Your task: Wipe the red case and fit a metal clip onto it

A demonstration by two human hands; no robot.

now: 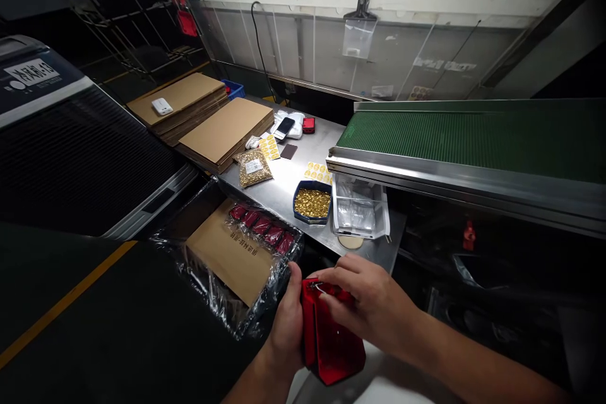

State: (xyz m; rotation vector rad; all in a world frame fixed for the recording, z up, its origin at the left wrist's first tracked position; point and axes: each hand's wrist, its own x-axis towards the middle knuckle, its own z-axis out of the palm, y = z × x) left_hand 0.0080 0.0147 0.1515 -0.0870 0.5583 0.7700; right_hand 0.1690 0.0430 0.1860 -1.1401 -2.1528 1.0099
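Low in the head view, a red plastic case (338, 350) with an open hollow side is held up near my body. My left hand (287, 322) grips it along its left side, thumb up. Over the upper end of the case is my right hand (367, 297), thumb and fingers drawn together. By those fingertips a small shiny metal piece (318, 288) shows at the case's top corner; whether it is pinched or fixed there I cannot tell. Beyond my hands, a dark blue tray (297, 214) holds many small gold-coloured metal parts (312, 202).
A white bin (384, 221) with clear plastic bags stands beside the tray, below a green conveyor belt (464, 145). At left are cardboard stacks (227, 129), a bag of gold-coloured parts (254, 167) and a plastic-lined box (227, 259) with wrapped red pieces. A phone (285, 128) lies farther back.
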